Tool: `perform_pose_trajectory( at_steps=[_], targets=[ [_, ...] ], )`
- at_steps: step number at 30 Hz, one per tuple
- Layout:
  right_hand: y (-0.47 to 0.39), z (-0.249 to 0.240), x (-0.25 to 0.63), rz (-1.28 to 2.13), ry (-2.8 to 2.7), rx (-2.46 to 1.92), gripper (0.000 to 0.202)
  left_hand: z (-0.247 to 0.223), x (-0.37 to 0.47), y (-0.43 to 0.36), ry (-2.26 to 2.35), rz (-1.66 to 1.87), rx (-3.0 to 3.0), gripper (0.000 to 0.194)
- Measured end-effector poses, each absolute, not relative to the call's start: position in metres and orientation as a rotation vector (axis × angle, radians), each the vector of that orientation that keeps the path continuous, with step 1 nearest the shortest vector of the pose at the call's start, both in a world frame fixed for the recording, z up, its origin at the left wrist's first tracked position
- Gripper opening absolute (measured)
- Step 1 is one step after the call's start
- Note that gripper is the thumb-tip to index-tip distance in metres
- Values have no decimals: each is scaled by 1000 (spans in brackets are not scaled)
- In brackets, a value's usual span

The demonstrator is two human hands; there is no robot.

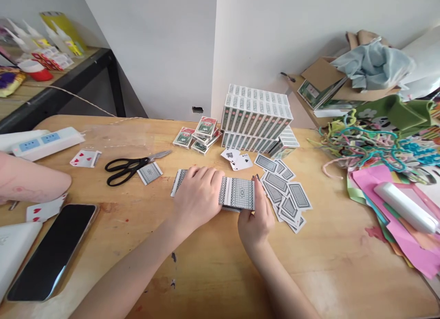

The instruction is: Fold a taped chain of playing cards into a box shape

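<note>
A row of overlapping playing cards (242,192), patterned backs up, lies across the middle of the wooden table. My left hand (201,195) rests over the left part of the row with its fingers together, covering the cards there. At the right end, my right hand (256,213) pinches the cards between thumb and fingers. Just right of it are several scattered cards (276,183) with bordered backs up. Two face-up cards (241,162) lie behind the row. A single card (150,173) sits to the left, touching black-handled scissors (127,167).
Stacked card boxes (256,115) stand at the back, with several loose boxes (205,131) beside them. A phone (55,250), a power strip (48,142) and another person's arm (32,177) are at left. Pipe cleaners (374,140) and coloured sheets (395,218) lie at right.
</note>
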State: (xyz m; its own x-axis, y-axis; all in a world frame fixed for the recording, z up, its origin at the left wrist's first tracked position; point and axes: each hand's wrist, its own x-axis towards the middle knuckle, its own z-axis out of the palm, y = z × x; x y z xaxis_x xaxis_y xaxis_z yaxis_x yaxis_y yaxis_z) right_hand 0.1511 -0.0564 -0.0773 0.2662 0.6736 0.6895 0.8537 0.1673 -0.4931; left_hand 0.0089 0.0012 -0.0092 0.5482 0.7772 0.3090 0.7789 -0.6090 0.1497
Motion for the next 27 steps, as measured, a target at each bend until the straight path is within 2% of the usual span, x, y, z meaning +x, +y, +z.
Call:
perform_pose_trajectory(
  at_steps=[8, 16, 21, 24, 27],
  targets=[
    [-57, -73, 151, 0, -1470, -1568, 72, -7, 12, -4, -1426, -557, -2748, 36],
    [-58, -74, 149, -115, -1489, -1623, 73, -15, 17, -2, -1389, -572, -2653, 26],
    [-53, -73, 159, 266, -1403, -1477, 70, -10, 18, -6, -1382, -503, -2697, 28],
    [-46, -76, 163, 563, -1300, -1439, 57, -5, 24, -12, -1335, -544, -2740, 44],
    [-40, -78, 161, 648, -1258, -1465, 39, -6, 36, -17, -1214, -526, -2712, 48]
  ],
)
